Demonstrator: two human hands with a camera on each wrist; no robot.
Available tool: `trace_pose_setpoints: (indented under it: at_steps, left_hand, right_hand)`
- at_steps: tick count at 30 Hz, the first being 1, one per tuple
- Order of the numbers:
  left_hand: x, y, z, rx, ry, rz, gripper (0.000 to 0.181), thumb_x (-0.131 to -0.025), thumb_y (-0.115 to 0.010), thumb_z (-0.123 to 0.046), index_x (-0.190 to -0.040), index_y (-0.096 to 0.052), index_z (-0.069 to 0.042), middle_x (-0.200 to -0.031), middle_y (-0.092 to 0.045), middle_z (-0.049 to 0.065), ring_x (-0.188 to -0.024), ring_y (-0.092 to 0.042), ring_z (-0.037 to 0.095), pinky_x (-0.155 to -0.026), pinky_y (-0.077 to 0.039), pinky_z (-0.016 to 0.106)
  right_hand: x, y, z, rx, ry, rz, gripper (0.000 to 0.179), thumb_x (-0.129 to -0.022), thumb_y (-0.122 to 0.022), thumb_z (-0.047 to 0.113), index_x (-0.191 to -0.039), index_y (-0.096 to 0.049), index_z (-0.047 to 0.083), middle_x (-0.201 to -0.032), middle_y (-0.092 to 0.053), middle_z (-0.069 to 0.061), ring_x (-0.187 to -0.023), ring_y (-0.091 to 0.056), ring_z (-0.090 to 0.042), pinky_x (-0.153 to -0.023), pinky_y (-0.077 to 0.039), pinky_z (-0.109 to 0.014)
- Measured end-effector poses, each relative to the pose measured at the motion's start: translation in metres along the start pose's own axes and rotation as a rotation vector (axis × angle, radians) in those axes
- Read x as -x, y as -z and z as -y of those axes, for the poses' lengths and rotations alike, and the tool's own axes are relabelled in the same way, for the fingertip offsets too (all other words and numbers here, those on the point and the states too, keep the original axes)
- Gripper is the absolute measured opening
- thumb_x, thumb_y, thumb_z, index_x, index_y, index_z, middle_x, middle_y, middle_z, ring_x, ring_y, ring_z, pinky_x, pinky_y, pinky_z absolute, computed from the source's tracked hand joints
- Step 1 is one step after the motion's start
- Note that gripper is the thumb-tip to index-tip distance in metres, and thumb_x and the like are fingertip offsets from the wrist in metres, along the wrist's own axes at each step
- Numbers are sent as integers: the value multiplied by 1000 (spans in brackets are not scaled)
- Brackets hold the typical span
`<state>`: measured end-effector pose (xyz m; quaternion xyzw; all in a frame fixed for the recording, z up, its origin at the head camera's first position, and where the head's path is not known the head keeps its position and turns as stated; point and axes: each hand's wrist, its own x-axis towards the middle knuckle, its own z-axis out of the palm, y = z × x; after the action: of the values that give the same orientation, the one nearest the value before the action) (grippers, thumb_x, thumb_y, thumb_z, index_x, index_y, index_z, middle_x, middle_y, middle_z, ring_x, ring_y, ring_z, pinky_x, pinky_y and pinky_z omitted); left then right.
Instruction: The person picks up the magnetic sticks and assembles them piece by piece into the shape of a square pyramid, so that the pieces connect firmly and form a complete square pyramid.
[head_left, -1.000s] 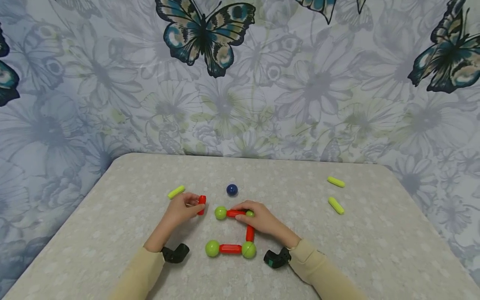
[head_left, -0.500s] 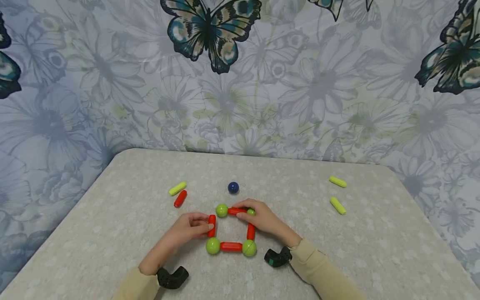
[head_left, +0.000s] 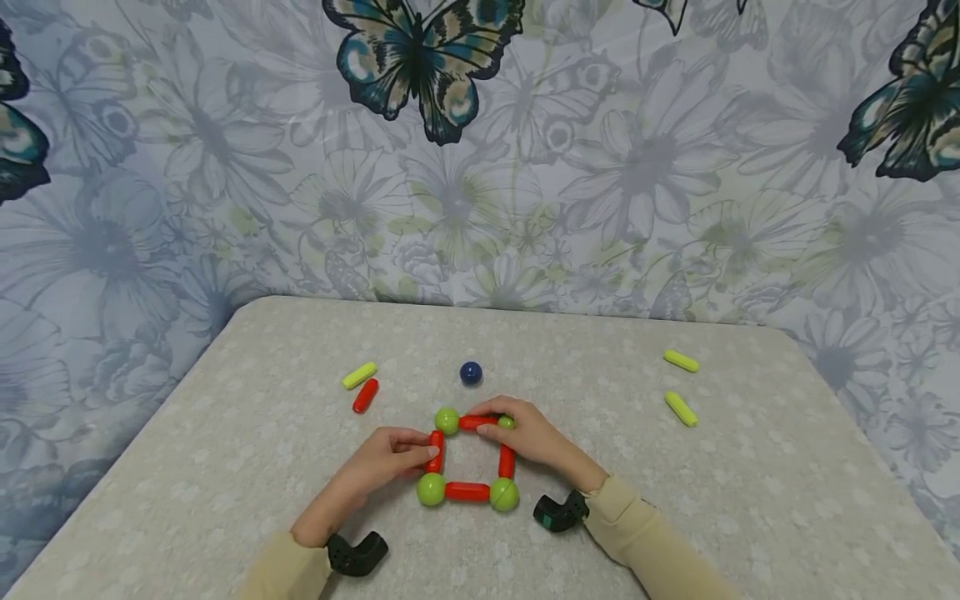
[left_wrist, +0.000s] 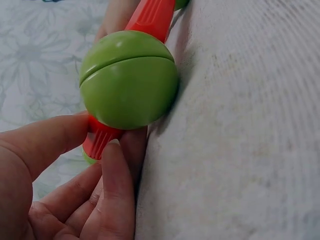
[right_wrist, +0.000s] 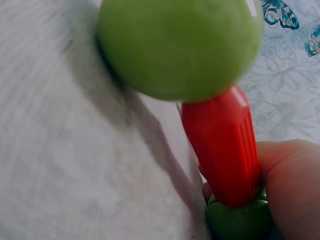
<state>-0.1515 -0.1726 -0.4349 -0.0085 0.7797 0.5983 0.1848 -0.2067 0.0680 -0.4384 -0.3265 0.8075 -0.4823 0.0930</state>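
Observation:
Red rods and green balls form a four-sided frame on the table. Its left side is a red rod, which my left hand pinches between thumb and fingers. That rod spans from the near left green ball to the far left green ball. My right hand grips the far right corner, fingers over the far red rod and partly hiding a green ball. In the left wrist view the near left ball hides part of the pinched rod.
Behind the frame lies a dark blue ball. A yellow rod and a loose red rod rest at the back left. Two yellow rods lie far right. A patterned cloth wall stands behind the table.
My left hand has brought a red rod down and right to the frame's left side, bridging the two left balls. Another red rod is now visible at back left. My right hand has stayed at its corner.

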Motion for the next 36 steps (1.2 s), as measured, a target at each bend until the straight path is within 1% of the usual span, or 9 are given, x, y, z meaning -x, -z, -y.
trace_pose_setpoints:
  at_steps: [3, 6, 10, 17, 22, 29, 32, 34, 36]
  left_hand:
    - [0, -1, -1, -2, -6, 8, 44, -87, -68, -20, -115, -58, 13, -95, -67, 11, -84, -62, 17, -74, -52, 33]
    - [1, -1, 0, -4, -10, 12, 42, -87, -68, -19, -113, -59, 13, -92, -67, 10, -82, -63, 17, -73, -52, 32]
    - [2, -2, 0, -25, -18, 8, 41, -86, -69, -19, -112, -61, 12, -91, -67, 9, -80, -63, 17, -72, -52, 32]
    - [7, -6, 3, -42, -16, -2, 39, -87, -68, -19, -111, -62, 11, -91, -67, 9, -79, -62, 17, -70, -53, 32]
    - [9, -7, 5, -40, -23, 9, 40, -87, -68, -21, -110, -62, 11, -89, -67, 7, -77, -62, 17, -70, -53, 33]
    - [8, -6, -1, -27, -66, 21, 37, -88, -66, -17, -110, -61, 14, -90, -67, 10, -79, -63, 19, -71, -52, 33]
    - [7, -2, -3, -36, -87, 38, 36, -89, -65, -16, -110, -61, 13, -90, -67, 11, -80, -64, 20, -71, -53, 34]
    - [7, 5, -4, -77, -110, 12, 34, -90, -64, -17, -110, -62, 11, -89, -67, 10, -79, -65, 20, -70, -53, 33]
    - [7, 16, -6, -157, -145, -80, 29, -90, -64, -16, -108, -64, 7, -87, -67, 8, -78, -64, 20, -67, -52, 32]
  right_hand:
    - [-2, -2, -14, 13, 1, 4, 24, -92, -62, 14, -114, -66, 7, -110, -63, -3, -105, -55, -21, -91, -41, -38]
    - [-3, -4, -19, -12, 15, 24, 25, -92, -62, 17, -115, -66, 7, -111, -62, -2, -105, -54, -20, -91, -41, -37]
    - [-2, -5, -20, -36, 28, 36, 26, -92, -62, 19, -115, -66, 7, -112, -62, -2, -106, -54, -20, -92, -40, -37]
    - [1, -9, -20, -8, -12, 45, 26, -92, -62, 22, -115, -66, 11, -110, -63, 2, -105, -54, -16, -92, -41, -36]
    - [4, -10, -20, -26, -19, 43, 25, -92, -63, 21, -115, -66, 11, -111, -63, 4, -106, -54, -14, -92, -40, -35]
    - [1, -7, -21, -11, 15, 26, 24, -92, -62, 22, -114, -67, 13, -109, -63, 5, -103, -55, -13, -91, -41, -34]
    - [0, -5, -21, -10, 19, 24, 23, -92, -62, 21, -113, -67, 13, -108, -63, 6, -103, -55, -13, -91, -41, -35]
    - [-1, -4, -21, -8, 22, 22, 23, -92, -62, 20, -113, -67, 13, -108, -63, 6, -103, -55, -14, -91, -41, -35]
    - [-2, -3, -19, -10, 20, 21, 24, -92, -63, 20, -114, -67, 13, -109, -63, 6, -103, -55, -14, -92, -41, -35]
